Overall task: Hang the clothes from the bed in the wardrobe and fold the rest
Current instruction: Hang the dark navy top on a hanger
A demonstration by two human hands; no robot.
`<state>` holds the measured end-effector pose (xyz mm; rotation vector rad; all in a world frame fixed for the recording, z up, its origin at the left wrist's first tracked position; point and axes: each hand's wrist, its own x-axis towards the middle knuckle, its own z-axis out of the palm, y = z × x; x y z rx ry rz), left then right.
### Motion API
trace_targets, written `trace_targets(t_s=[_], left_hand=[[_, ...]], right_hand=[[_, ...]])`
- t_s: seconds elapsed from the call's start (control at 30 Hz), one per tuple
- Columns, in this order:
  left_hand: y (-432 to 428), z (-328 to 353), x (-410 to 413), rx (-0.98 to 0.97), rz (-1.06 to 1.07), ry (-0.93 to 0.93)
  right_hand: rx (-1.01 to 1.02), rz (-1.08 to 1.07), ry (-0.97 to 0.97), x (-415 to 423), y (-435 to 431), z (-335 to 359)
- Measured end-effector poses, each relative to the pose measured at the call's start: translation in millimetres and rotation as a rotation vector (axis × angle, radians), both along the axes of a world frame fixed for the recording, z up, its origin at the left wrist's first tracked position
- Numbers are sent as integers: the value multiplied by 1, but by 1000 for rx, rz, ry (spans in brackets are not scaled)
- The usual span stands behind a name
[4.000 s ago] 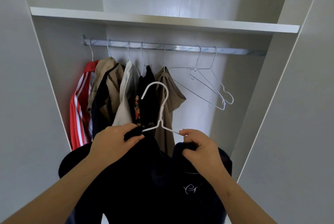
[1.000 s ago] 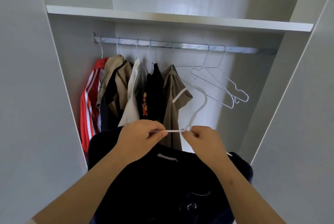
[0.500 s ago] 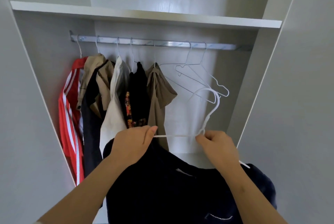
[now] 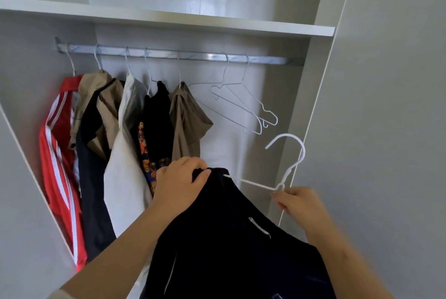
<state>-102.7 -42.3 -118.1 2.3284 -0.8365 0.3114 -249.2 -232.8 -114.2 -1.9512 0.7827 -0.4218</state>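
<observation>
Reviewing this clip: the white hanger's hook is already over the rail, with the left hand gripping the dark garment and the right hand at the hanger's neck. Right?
Not quite. The head view shows the hanger hook in the air, well below the rail, not over it. The rest holds: left hand grips the dark garment, right hand at the hanger's neck.

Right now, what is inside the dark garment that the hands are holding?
A white hanger runs into the dark garment beside the left hand. The right hand pinches its neck. Its far arm is covered by fabric.

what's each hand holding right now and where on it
The left hand grips the dark garment at its shoulder. The right hand pinches the white hanger at its neck.
</observation>
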Motion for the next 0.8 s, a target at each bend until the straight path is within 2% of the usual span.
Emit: trace_targets(t_s=[0.17,0.4,0.6,0.8], left_hand=[[-12,-6,-7,-88,4,125],[-14,-5,6,-177,-5,230],[-15,9,53,-308,7,243],[-26,27,138,-377,25,214]], right_hand=[[83,21,6,-5,-7,-5],[338,64,-19,16,-4,-5],[588,155,-51,69,-1,4],[637,202,-101,156,-3,33]])
